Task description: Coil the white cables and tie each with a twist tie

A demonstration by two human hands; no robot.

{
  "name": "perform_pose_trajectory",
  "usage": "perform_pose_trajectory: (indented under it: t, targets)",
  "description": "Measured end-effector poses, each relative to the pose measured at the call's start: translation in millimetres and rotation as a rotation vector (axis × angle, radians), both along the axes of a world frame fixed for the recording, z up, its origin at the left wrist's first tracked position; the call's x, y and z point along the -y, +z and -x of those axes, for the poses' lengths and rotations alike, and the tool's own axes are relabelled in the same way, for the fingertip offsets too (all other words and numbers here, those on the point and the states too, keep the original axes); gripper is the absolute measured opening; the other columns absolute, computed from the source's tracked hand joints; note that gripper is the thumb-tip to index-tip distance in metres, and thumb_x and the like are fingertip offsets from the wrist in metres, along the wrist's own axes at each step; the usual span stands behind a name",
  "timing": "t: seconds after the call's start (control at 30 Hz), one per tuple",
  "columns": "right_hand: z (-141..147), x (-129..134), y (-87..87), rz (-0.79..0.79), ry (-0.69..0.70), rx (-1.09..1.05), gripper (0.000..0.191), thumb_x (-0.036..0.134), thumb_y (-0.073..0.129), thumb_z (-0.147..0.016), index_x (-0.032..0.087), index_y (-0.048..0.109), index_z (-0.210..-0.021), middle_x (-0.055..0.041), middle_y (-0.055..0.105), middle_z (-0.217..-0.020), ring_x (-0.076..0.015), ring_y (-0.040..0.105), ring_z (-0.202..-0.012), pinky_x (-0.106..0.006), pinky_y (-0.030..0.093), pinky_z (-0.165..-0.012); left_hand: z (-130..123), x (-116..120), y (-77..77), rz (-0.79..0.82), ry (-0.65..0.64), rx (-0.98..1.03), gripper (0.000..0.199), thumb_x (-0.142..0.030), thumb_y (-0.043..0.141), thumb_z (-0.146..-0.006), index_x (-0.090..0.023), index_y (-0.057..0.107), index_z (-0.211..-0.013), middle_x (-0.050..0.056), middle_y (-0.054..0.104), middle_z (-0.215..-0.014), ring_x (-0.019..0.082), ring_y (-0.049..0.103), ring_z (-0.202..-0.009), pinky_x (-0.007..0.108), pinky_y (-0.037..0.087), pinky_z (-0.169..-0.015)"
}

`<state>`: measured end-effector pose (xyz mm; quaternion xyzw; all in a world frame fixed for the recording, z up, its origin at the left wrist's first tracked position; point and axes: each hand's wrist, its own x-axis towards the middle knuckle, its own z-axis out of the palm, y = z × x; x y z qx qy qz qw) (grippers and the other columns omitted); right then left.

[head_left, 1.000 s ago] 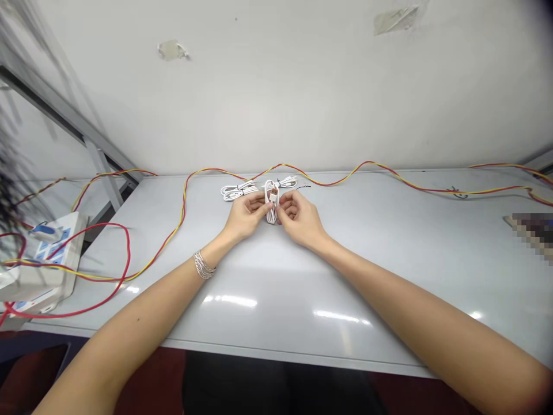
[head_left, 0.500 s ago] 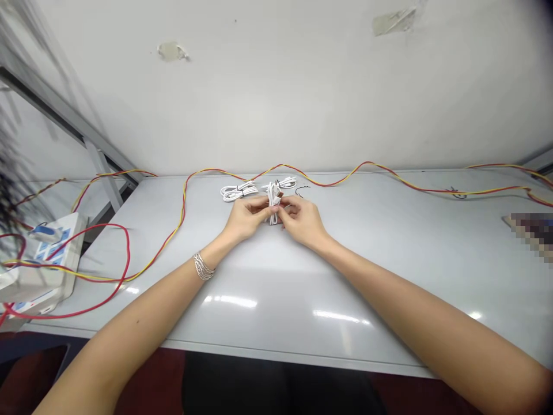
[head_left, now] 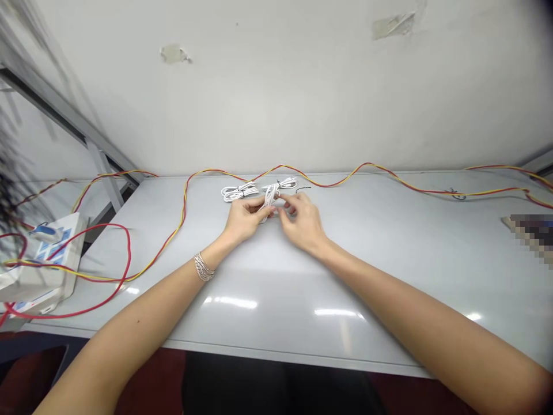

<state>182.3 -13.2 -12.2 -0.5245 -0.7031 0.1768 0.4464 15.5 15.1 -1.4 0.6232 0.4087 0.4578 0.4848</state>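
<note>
A coiled white cable [head_left: 271,195] is pinched between the thumb and fingers of my left hand [head_left: 244,222], tilted a little above the table. My right hand [head_left: 302,222] is at the cable's right side. Its index fingertip reaches the coil near a small brownish end, while the thumb stands apart from the index finger. Fingers partly hide the coil's lower end. Just behind lie a second white cable bundle [head_left: 239,191], tied with a dark tie, and a third white bundle [head_left: 287,183]. A thin black tie [head_left: 303,188] rests behind my right hand.
A twisted red and yellow wire [head_left: 367,164] runs along the back of the grey table [head_left: 268,323] by the wall. At left sit white power strips [head_left: 64,248] with a looping red wire [head_left: 128,248]. A pixelated item [head_left: 536,233] is at the right edge.
The coil in my left hand has tipped from upright to slanted. My right thumb and fingers have spread and drawn slightly away from it.
</note>
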Motion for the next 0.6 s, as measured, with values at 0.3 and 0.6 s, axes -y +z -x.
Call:
perform_pose_trajectory:
  t: [0.3, 0.6]
  targets:
    - [-20, -20, -6.1, 0.205, -0.436, 0.154, 0.033, 0.02, 0.061, -0.081, 0.011, 0.063, -0.112, -0.0195, 0.057, -0.107, -0.0365, 0.053, -0.109, -0.06, 0.039, -0.099, -2, 2, 5.9, 0.056, -0.012, 0.04, 0.036, -0.05, 0.074, -0.077, -0.016, 0.064, -0.068, -0.001, 0.052, -0.056, 0.009, 0.049, -0.047, 0.024, 0.046, -0.042]
    - [-18, -24, -9.7, 0.203, -0.381, 0.136, 0.009, 0.017, 0.052, -0.085, 0.018, 0.059, -0.08, -0.0132, 0.059, -0.094, -0.0303, 0.054, -0.099, -0.057, 0.039, -0.095, -1, 2, 0.0, 0.041, 0.05, -0.047, 0.036, -0.052, 0.065, -0.085, -0.019, 0.057, -0.072, -0.006, 0.043, -0.046, 0.007, 0.036, -0.035, 0.023, 0.028, -0.036]
